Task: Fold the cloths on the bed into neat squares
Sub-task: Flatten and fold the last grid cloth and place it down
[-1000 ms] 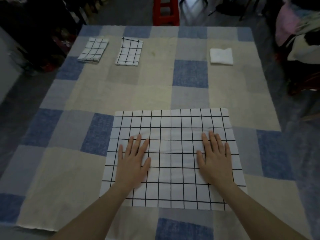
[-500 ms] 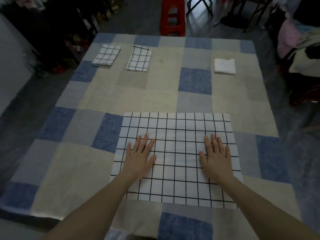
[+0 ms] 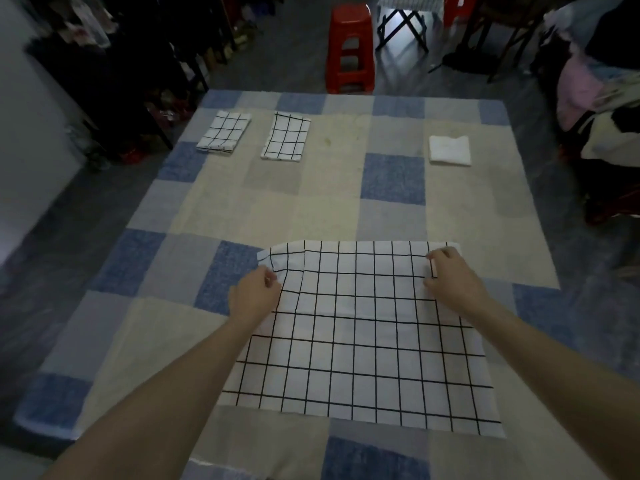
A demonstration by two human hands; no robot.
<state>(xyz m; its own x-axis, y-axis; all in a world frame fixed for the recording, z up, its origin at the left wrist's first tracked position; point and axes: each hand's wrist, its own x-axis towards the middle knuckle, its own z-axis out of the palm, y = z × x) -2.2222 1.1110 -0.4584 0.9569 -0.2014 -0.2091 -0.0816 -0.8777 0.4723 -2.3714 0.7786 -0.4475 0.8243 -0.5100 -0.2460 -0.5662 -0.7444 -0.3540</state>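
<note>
A white cloth with a black grid (image 3: 360, 337) lies spread flat on the patchwork bed cover (image 3: 311, 202), close to me. My left hand (image 3: 254, 294) pinches the cloth near its far left corner, which is lifted and wrinkled. My right hand (image 3: 450, 275) pinches the cloth's far right corner. Two folded grid cloths lie at the far left, one (image 3: 224, 131) beside the other (image 3: 286, 136). At the far right sits a folded plain white cloth (image 3: 449, 150).
A red plastic stool (image 3: 350, 50) stands past the bed's far edge. Dark furniture and clutter (image 3: 121, 64) line the left side. A pile of clothes (image 3: 599, 91) sits off the bed's right side. Grey floor runs along both sides.
Both hands left their flat press on the middle of the cloth and moved out to its far corners, where they now pinch it. The far left corner has lifted.
</note>
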